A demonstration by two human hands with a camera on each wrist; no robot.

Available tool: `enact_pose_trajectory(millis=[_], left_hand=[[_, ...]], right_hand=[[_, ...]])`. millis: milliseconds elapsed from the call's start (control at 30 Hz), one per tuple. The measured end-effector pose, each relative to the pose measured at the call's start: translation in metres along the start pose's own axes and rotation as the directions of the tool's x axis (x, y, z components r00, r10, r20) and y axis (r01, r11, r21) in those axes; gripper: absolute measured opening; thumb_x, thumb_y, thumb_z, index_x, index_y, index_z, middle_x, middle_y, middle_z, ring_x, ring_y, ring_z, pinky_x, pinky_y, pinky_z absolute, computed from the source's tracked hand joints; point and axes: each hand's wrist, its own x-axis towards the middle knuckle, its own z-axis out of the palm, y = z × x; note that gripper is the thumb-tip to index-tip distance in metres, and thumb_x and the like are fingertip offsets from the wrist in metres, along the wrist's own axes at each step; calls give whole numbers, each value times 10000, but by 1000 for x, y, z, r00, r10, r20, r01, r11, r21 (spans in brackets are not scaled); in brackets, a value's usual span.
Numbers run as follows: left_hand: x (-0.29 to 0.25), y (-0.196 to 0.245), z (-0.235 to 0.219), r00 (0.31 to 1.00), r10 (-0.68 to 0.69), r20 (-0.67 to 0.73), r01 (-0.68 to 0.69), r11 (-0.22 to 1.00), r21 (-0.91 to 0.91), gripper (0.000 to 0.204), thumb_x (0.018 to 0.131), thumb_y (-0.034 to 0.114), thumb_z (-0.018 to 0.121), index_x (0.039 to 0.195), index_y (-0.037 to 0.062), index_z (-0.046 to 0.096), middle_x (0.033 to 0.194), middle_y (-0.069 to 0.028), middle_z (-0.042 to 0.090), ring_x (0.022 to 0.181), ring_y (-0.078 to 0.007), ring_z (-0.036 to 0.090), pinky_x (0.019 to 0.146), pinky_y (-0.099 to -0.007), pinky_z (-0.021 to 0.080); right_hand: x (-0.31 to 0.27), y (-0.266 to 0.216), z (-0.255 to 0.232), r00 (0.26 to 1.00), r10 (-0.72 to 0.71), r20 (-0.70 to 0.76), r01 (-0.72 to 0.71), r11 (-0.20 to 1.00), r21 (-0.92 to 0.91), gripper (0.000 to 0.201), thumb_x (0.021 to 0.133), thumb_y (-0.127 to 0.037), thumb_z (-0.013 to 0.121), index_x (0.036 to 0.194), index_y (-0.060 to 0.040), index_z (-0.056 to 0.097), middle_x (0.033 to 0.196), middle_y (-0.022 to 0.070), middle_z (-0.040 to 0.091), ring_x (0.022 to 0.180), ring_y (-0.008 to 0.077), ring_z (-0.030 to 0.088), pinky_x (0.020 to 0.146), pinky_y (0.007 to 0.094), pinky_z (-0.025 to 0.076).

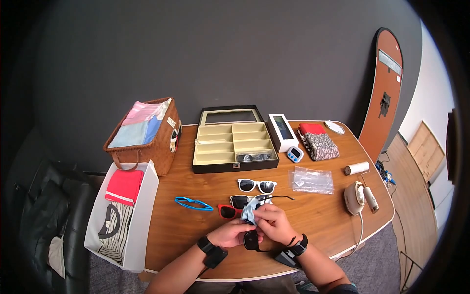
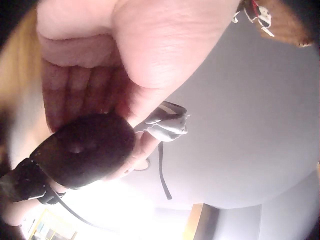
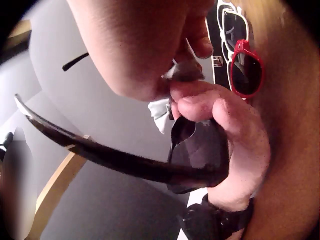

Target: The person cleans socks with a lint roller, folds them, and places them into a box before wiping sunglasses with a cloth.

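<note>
Low over the front of the table, my left hand (image 1: pixel 227 234) holds a pair of black sunglasses (image 1: pixel 251 240) by the frame. One dark lens hangs beneath the fingers, and an open temple arm juts out past it. My right hand (image 1: pixel 275 224) pinches a light blue cloth (image 1: pixel 248 211) around the other lens, which the cloth and fingers hide. In the right wrist view the uncovered dark lens (image 3: pixel 202 152) faces the camera. Just beyond the hands lie red sunglasses (image 1: pixel 227 211) and white-framed sunglasses (image 1: pixel 239 201), with another white pair (image 1: pixel 257 185) behind them.
Blue glasses (image 1: pixel 194 204) lie left of the hands. At the back stands an open compartment case (image 1: pixel 235 167) with dark glasses inside. A plastic bag (image 1: pixel 312 180), a timer (image 1: pixel 294 154) and a handheld steamer (image 1: pixel 353 198) are right; a cloth-filled basket (image 1: pixel 164 154) and white bin (image 1: pixel 139 240) left.
</note>
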Motion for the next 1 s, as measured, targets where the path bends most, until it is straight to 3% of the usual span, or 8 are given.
enact_pose_trajectory(millis=[233, 300, 433, 500, 700, 800, 900, 1000], left_hand=[[2, -2, -5, 1000, 13, -1, -13, 1000, 23, 358, 980, 136, 610, 1320, 47, 545, 1172, -132, 666, 1021, -277, 694, 934, -419, 563], [2, -2, -6, 1000, -6, 7, 6, 999, 31, 357, 981, 135, 609, 1321, 48, 544, 1174, -130, 664, 1019, -273, 693, 933, -416, 563], [3, -5, -6, 1000, 28, -7, -28, 998, 53, 361, 980, 131, 612, 1326, 52, 543, 1164, -126, 665, 1022, -269, 689, 947, -423, 552], [6, -7, -11, 999, 35, -1, -35, 997, 68, 361, 980, 129, 614, 1326, 53, 544, 1159, -126, 668, 1025, -268, 687, 955, -425, 547], [2, 0, -2, 999, -17, -45, 22, 994, 103, 304, 993, 143, 618, 1274, 34, 579, 1135, -119, 681, 1058, -261, 674, 978, -424, 531], [2, 2, -3, 1000, 7, -15, -5, 997, 77, 285, 997, 115, 606, 1267, 26, 585, 1132, -117, 680, 1071, -266, 669, 984, -428, 528], [3, -1, 0, 999, 31, -31, -28, 996, 88, 294, 995, 87, 604, 1281, 26, 580, 1131, -117, 680, 1069, -266, 670, 994, -429, 523], [4, -2, 2, 997, 63, -42, -60, 995, 76, 296, 995, 91, 616, 1282, 29, 583, 1122, -112, 681, 1071, -259, 670, 998, -424, 518]], right_hand=[[0, 3, -3, 997, -56, 55, 58, 998, -34, 283, 906, -43, 674, 1182, 10, 697, 891, 103, 632, 754, 191, 610, 664, 303, 485], [0, -4, -1, 990, 139, -31, -139, 990, 31, 250, 924, -51, 669, 1164, 10, 705, 888, 78, 626, 690, 138, 574, 609, 272, 455], [-2, -3, 1, 995, 103, -3, -102, 993, 55, 243, 931, -48, 664, 1161, 14, 707, 868, 57, 627, 660, 103, 573, 586, 262, 455], [-3, -7, -3, 937, 325, 124, -348, 875, 337, 244, 934, -48, 657, 1166, 7, 709, 848, 48, 630, 678, 99, 600, 596, 271, 472], [1, 10, 4, 987, 33, -160, -53, 991, -124, 226, 942, -38, 634, 1145, 14, 718, 777, 82, 642, 658, 119, 629, 582, 278, 487], [0, 17, 4, 973, 65, -222, -85, 993, -83, 240, 928, -35, 648, 1152, 9, 720, 754, 95, 640, 644, 137, 630, 573, 282, 486], [1, -6, 3, 966, 233, -109, -231, 972, 34, 258, 914, -44, 669, 1162, -11, 727, 743, 90, 626, 655, 143, 634, 573, 290, 486], [2, -9, -1, 997, 77, -22, -78, 995, -57, 253, 917, -50, 672, 1160, -19, 733, 724, 79, 609, 648, 130, 626, 565, 291, 482]])
